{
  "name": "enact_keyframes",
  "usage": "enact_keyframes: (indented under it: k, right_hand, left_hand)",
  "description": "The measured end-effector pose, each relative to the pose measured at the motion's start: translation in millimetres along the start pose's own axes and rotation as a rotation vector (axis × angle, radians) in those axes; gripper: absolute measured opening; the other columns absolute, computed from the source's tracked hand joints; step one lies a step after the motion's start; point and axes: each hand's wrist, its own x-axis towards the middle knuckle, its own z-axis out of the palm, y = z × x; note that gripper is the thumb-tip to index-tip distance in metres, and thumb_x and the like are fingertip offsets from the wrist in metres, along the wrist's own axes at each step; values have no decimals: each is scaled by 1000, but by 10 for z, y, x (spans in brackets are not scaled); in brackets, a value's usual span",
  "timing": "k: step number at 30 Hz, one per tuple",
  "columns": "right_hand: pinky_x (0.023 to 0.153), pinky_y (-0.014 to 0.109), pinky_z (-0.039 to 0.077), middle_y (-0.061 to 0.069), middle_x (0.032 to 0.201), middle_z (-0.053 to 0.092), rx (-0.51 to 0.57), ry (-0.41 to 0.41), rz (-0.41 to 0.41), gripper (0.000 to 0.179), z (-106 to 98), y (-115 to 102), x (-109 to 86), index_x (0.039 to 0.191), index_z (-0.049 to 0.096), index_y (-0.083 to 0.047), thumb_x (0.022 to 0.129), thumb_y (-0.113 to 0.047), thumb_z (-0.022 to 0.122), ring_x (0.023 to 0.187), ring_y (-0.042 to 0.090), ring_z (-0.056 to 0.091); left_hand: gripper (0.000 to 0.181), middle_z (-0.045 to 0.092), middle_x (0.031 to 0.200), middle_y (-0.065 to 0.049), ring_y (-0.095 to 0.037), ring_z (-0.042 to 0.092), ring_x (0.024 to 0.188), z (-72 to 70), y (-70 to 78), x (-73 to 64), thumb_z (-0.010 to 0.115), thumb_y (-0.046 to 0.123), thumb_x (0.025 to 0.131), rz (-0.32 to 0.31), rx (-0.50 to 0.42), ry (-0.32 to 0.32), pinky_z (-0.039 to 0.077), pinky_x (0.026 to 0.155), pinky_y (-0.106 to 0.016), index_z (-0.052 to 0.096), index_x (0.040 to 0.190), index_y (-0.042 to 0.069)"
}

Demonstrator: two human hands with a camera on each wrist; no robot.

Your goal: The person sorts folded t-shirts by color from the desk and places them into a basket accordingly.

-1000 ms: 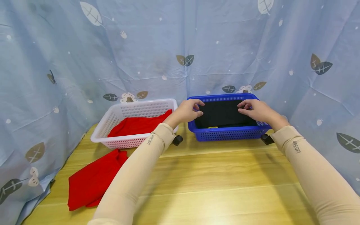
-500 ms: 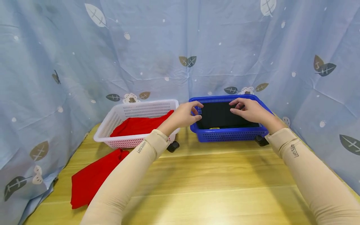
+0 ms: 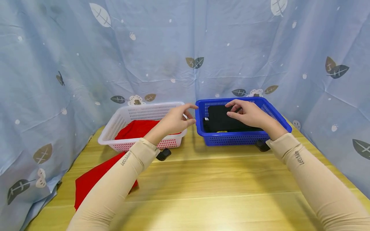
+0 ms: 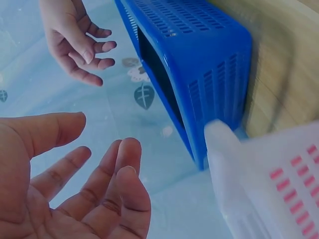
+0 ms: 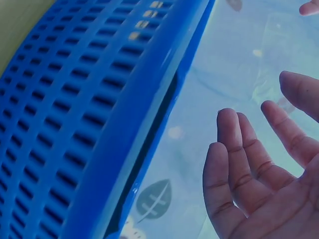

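My left hand hovers over the right end of the white basket, fingers relaxed and nothing between them. Above the blue basket is my right hand, its loosely bent fingers also holding nothing. Black folded cloth with a small white tag lies inside the blue basket. Red cloth lies in the white basket, partly behind my left hand. In the left wrist view both hands show bare, with gaps between thumb and fingers.
Another piece of red cloth lies on the wooden table at the left, partly covered by my left sleeve. A blue leaf-patterned curtain hangs behind and beside the table.
My left hand has moved left, from the blue basket's left end to the white basket. The right hand has shifted left over the black cloth. The white tag now shows.
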Motion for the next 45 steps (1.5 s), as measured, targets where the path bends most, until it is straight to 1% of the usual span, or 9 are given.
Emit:
enact_keyframes:
  k: [4, 7, 13, 17, 24, 31, 35, 40, 45]
  right_hand:
    - [88, 46, 54, 15, 127, 68, 12, -6, -28, 42, 67, -111, 16, 148, 60, -15, 110, -33, 63, 102, 30, 71]
    - [89, 46, 54, 14, 128, 68, 13, -18, -43, 42, 122, -178, 32, 148, 59, -18, 110, -34, 62, 101, 28, 71]
    - [86, 44, 55, 12, 127, 67, 49, -47, -76, 42, 261, -315, 71, 149, 58, -19, 110, -33, 63, 102, 33, 71]
    - [84, 42, 57, 11, 126, 68, 78, -63, -107, 42, 385, -424, 89, 148, 59, -19, 109, -31, 65, 100, 30, 71]
    - [90, 42, 60, 8, 123, 70, 116, -94, -163, 41, 630, -637, 90, 147, 61, -20, 107, -28, 69, 96, 20, 72]
    - [88, 40, 61, 9, 125, 71, 129, -146, -233, 42, 893, -799, 99, 147, 60, -17, 107, -27, 68, 96, 21, 73]
    - [87, 37, 61, 7, 122, 72, 143, -175, -268, 42, 1032, -887, 127, 147, 60, -16, 107, -27, 68, 96, 23, 74]
    - [86, 34, 62, 8, 120, 72, 194, -234, -272, 40, 1174, -1033, 159, 146, 60, -16, 107, -25, 68, 96, 25, 77]
    - [87, 30, 62, 8, 121, 74, 219, -295, -304, 42, 1328, -1155, 178, 147, 59, -16, 108, -26, 67, 98, 27, 77]
  left_hand:
    - [50, 73, 107, -5, -22, 69, 87, -124, -90, -163, 71, 18, 103, 6, 22, 28, 56, 75, -34, 58, 151, 21]
    - [50, 73, 107, -6, -22, 66, 84, -216, -164, -296, 72, 18, 103, -7, 33, 45, 53, 75, -34, 58, 151, 22]
    - [56, 73, 111, -6, -24, 64, 85, -398, -283, -577, 72, 19, 103, -44, 39, 54, 52, 76, -36, 54, 156, 24]
    - [58, 74, 111, -5, -22, 65, 82, -501, -379, -762, 72, 20, 103, -60, 65, 65, 52, 74, -36, 52, 157, 24]
    - [57, 75, 112, -10, -25, 71, 88, -644, -541, -1124, 71, 20, 104, -71, 54, 89, 55, 77, -35, 51, 157, 20]
    - [56, 75, 115, -10, -20, 73, 92, -768, -692, -1530, 72, 20, 104, -71, 57, 105, 58, 76, -31, 51, 156, 16]
    - [55, 75, 116, -10, -19, 74, 94, -816, -797, -1744, 72, 21, 104, -101, 74, 117, 58, 78, -28, 52, 155, 16]
    - [57, 75, 117, -9, -21, 74, 97, -864, -925, -1986, 73, 28, 104, -175, 130, 124, 58, 76, -27, 51, 156, 21]
    - [59, 76, 117, -9, -20, 74, 95, -893, -1077, -2222, 72, 26, 104, -221, 134, 113, 58, 73, -27, 48, 159, 23]
